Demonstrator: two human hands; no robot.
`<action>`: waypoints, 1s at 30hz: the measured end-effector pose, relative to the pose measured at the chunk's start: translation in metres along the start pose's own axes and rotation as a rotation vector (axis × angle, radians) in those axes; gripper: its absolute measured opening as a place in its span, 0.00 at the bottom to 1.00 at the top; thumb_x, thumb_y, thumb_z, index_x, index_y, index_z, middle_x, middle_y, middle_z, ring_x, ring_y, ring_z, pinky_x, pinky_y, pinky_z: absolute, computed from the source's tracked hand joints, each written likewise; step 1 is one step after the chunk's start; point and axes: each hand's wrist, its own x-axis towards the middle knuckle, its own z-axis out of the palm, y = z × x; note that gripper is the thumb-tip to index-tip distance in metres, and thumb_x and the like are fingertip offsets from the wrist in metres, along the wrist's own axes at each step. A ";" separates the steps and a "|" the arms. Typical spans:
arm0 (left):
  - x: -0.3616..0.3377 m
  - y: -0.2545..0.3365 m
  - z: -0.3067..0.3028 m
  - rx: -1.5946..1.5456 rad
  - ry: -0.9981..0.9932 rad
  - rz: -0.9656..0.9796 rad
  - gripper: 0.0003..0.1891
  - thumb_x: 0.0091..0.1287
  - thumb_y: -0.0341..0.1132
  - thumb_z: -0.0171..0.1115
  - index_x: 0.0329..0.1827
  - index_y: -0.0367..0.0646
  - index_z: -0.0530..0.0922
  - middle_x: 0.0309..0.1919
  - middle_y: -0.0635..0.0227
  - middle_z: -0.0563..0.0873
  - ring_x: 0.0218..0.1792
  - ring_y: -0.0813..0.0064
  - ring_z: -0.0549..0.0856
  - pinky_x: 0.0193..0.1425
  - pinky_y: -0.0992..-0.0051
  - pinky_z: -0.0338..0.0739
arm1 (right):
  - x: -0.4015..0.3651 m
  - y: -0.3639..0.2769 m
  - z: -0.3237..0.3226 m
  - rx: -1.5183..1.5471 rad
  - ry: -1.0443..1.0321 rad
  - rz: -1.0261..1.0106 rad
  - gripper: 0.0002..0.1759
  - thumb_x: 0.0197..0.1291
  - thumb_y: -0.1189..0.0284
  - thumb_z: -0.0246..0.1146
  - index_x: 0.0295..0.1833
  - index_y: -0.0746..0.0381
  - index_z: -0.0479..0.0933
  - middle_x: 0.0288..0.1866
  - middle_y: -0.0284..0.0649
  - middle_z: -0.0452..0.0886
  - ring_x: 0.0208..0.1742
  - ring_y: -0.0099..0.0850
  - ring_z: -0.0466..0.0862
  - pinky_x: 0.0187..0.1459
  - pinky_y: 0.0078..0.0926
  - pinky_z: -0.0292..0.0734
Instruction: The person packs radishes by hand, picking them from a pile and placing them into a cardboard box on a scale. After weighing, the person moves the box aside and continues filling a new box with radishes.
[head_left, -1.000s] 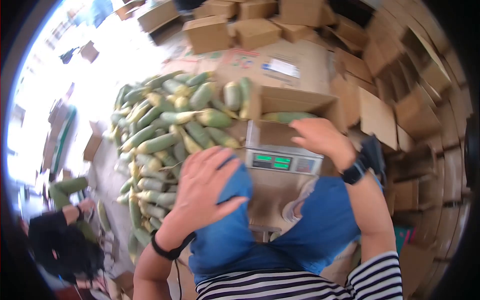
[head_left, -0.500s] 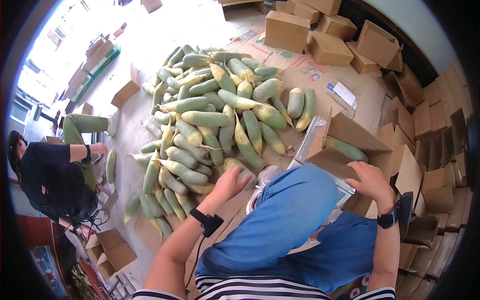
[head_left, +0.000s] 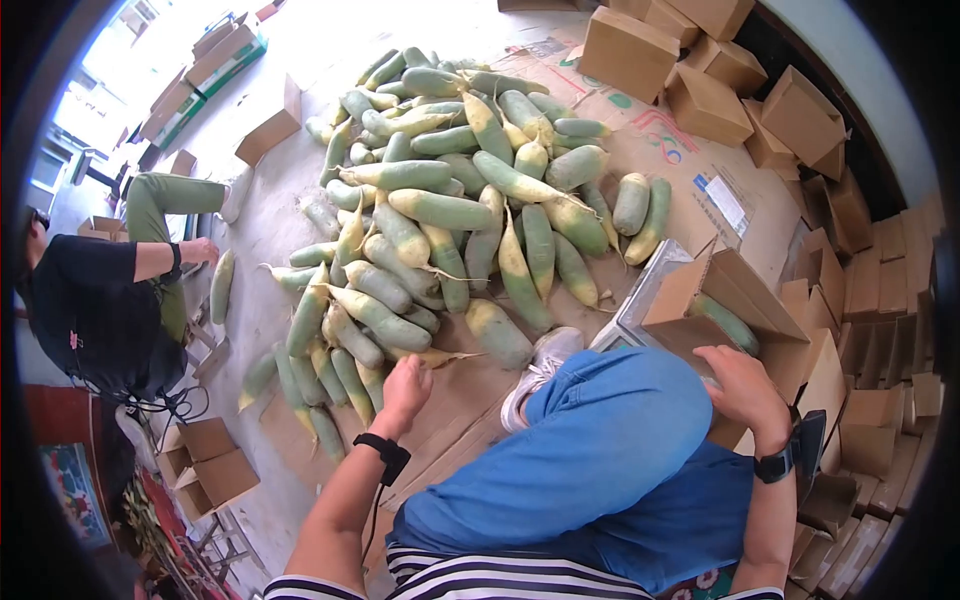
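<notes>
left hand (head_left: 405, 385) at radish pile (head_left: 450, 210), fingertips hidden so can't tell grip, right hand (head_left: 745, 388) flat on box (head_left: 685, 295), scale (head_left: 640, 300) mostly covered

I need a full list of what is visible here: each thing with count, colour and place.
radishes: many, green and pale yellow, heaped on the floor ahead
open carton: one, brown, on the scale, a radish inside
scale: one, grey, under the carton
stacked cartons: many, brown, at right and top
other person: one, black top, green trousers, seated at left
left hand: one, black wristband, at the heap's near edge
right hand: one, black watch, on the carton's near flap
</notes>
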 end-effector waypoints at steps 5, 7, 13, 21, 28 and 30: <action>0.036 -0.001 -0.024 0.112 0.324 0.070 0.09 0.59 0.30 0.61 0.42 0.39 0.77 0.38 0.56 0.79 0.40 0.53 0.81 0.45 0.58 0.77 | 0.004 -0.003 0.003 0.027 -0.002 0.009 0.21 0.56 0.63 0.67 0.54 0.60 0.75 0.42 0.46 0.80 0.46 0.47 0.80 0.47 0.41 0.74; 0.058 -0.006 -0.029 0.192 0.345 0.129 0.09 0.59 0.29 0.60 0.42 0.39 0.77 0.40 0.56 0.80 0.42 0.54 0.80 0.45 0.59 0.77 | 0.005 -0.002 0.005 0.037 -0.015 0.014 0.21 0.57 0.63 0.67 0.54 0.60 0.75 0.42 0.46 0.80 0.46 0.47 0.80 0.47 0.41 0.74; 0.135 -0.014 -0.003 0.808 0.110 0.179 0.16 0.64 0.34 0.56 0.53 0.42 0.79 0.59 0.56 0.77 0.49 0.60 0.80 0.42 0.62 0.74 | 0.010 0.000 0.004 0.039 -0.045 0.057 0.21 0.57 0.65 0.66 0.55 0.60 0.75 0.42 0.46 0.80 0.47 0.47 0.80 0.47 0.41 0.74; 0.144 -0.005 -0.012 1.052 -0.121 0.056 0.20 0.66 0.37 0.54 0.60 0.43 0.77 0.61 0.52 0.75 0.42 0.59 0.84 0.36 0.59 0.77 | 0.011 0.000 0.000 0.050 -0.056 0.082 0.21 0.56 0.67 0.67 0.55 0.61 0.75 0.43 0.47 0.80 0.49 0.47 0.79 0.49 0.42 0.73; 0.137 -0.024 -0.010 0.857 0.030 0.081 0.14 0.63 0.34 0.57 0.52 0.47 0.78 0.61 0.52 0.75 0.41 0.56 0.84 0.34 0.58 0.78 | 0.000 0.001 0.001 0.031 -0.012 0.058 0.21 0.56 0.66 0.67 0.54 0.61 0.75 0.44 0.47 0.80 0.49 0.47 0.79 0.49 0.41 0.74; 0.123 -0.025 -0.016 0.715 0.235 0.160 0.15 0.56 0.31 0.62 0.47 0.46 0.76 0.59 0.51 0.76 0.37 0.56 0.83 0.39 0.64 0.79 | -0.004 0.001 0.000 0.032 -0.015 0.078 0.21 0.56 0.66 0.67 0.55 0.61 0.75 0.44 0.47 0.80 0.48 0.47 0.79 0.48 0.41 0.74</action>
